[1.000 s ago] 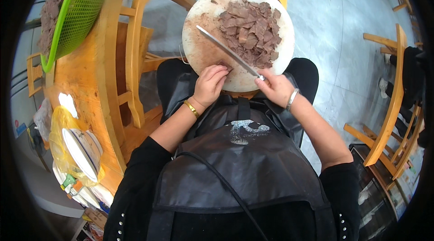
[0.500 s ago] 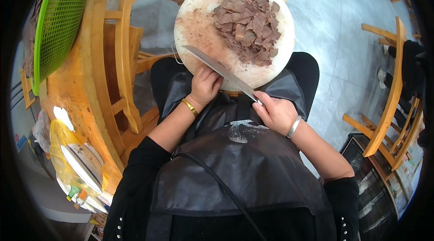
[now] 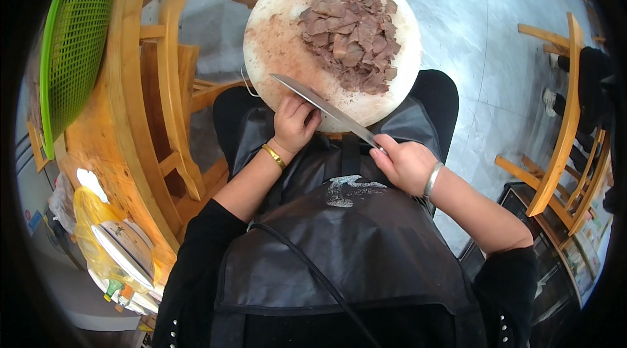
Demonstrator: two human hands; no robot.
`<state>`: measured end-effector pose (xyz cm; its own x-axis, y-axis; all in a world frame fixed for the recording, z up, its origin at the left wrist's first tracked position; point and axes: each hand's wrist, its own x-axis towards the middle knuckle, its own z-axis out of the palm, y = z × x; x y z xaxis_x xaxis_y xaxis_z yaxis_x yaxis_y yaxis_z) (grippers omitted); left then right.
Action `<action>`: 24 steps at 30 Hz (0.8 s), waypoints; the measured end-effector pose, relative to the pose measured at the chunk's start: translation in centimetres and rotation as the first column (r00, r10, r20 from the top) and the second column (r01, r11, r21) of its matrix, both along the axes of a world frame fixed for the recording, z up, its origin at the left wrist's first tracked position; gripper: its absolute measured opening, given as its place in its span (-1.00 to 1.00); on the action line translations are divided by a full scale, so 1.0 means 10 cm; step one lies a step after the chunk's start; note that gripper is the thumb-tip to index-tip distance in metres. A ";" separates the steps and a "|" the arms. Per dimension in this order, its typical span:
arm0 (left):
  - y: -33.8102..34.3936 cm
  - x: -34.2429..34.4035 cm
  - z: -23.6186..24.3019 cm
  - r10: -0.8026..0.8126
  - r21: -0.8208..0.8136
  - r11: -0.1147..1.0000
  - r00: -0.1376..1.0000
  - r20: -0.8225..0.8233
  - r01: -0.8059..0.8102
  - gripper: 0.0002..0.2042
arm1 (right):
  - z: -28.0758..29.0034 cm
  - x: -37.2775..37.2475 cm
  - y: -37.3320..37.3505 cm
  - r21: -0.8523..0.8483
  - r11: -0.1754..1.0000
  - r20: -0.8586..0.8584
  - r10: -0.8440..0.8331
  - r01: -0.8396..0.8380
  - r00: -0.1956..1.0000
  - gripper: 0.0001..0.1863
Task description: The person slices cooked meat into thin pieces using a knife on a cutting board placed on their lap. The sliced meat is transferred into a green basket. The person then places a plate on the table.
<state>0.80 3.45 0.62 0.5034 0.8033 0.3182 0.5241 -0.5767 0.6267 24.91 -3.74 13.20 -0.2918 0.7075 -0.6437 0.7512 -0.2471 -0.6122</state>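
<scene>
A round white cutting board [image 3: 274,44] lies in front of me over my lap, its surface stained brown. Thin slices of brown cooked meat [image 3: 353,41] are heaped on its right half. My right hand [image 3: 408,165] grips the handle of a kitchen knife [image 3: 326,106], whose blade slants up and left across the board's near edge. Close behind the blade, my left hand [image 3: 294,124] rests at that edge with its fingers curled together. The blade and the fingers hide whatever is under them.
A wooden table [image 3: 95,126] on the left bears a green mesh basket [image 3: 81,41], a yellow plastic bag [image 3: 85,207] and plates [image 3: 124,250]. A wooden chair [image 3: 171,73] stands beside it. More wooden chairs [image 3: 567,119] and a person's dark-clothed legs [image 3: 591,80] are at the right.
The knife has slid slightly back toward the right with my right hand, and my right elbow has swung outward. My left hand stays at the board's edge. The whole view has shifted a little.
</scene>
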 end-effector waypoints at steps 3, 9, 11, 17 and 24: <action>0.00 0.01 -0.02 -0.006 0.029 1.000 0.999 0.034 0.005 -0.82 | -0.26 -0.11 0.17 -0.006 1.000 -0.009 0.013 -0.014 1.000 -0.67; -0.01 0.02 -0.02 -0.009 0.013 1.000 0.999 0.048 0.008 -0.79 | -0.63 -0.23 0.15 0.081 0.996 0.024 -0.041 0.039 0.999 -0.67; -0.02 0.01 0.00 -0.020 0.000 1.000 0.997 0.071 0.020 -0.80 | -0.71 -0.22 0.16 0.108 0.990 -0.022 -0.092 0.094 0.995 -0.67; 0.02 -0.03 -0.02 -0.059 0.011 0.998 0.993 0.106 0.058 -0.79 | -0.54 -0.17 0.12 0.168 0.969 -0.099 -0.168 0.183 0.981 -0.67; -0.02 -0.06 -0.08 -0.012 0.013 1.000 1.000 0.016 0.012 -0.81 | -0.05 0.06 -0.22 0.173 0.985 0.013 0.024 -0.026 1.000 -0.72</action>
<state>0.24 3.29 -0.14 0.5077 0.7930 0.3366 0.5071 -0.5910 0.6274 25.49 -5.96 12.69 -0.3044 0.8012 -0.5152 0.7625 -0.1192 -0.6359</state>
